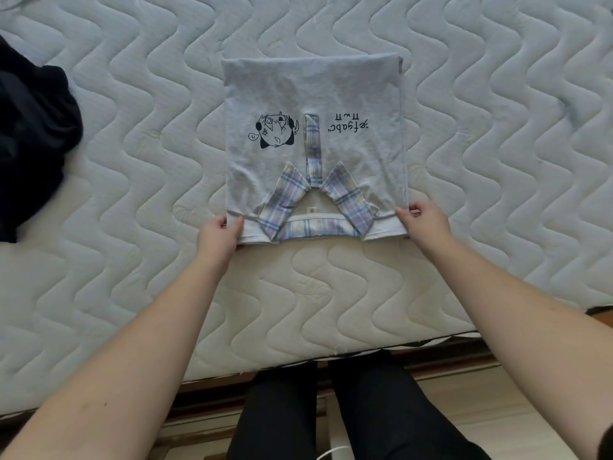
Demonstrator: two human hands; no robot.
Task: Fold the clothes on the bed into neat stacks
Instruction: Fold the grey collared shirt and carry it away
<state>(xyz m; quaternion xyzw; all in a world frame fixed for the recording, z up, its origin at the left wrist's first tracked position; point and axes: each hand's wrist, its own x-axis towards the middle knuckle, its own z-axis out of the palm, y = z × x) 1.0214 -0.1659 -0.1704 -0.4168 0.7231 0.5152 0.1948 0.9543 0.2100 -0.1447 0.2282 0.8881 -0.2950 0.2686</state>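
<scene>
I log a dark garment (30, 134) cut off at left, its shape unclear. Grey shirt (313, 94), plaid collar, folded square, lies centre on the quilted bed (464, 161). Left hand (219, 232) and right hand (426, 219) pinch its near corners.

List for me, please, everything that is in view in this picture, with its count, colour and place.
Shirt: one, grey, with plaid collar and black cartoon print, folded flat at the middle of the bed, collar end nearest the person.
Dark garment: one, black or navy, crumpled at the left edge of the bed.
Pale cloth: one, a bit showing at the top left corner; kind unclear.
Bed: one, white quilted cover with wavy stitching, filling most of the view.
Floor: pale, below the bed edge.
Legs: two, in black trousers, at the bottom centre.
Left hand: pinches the shirt's near left corner.
Right hand: pinches the shirt's near right corner.
</scene>
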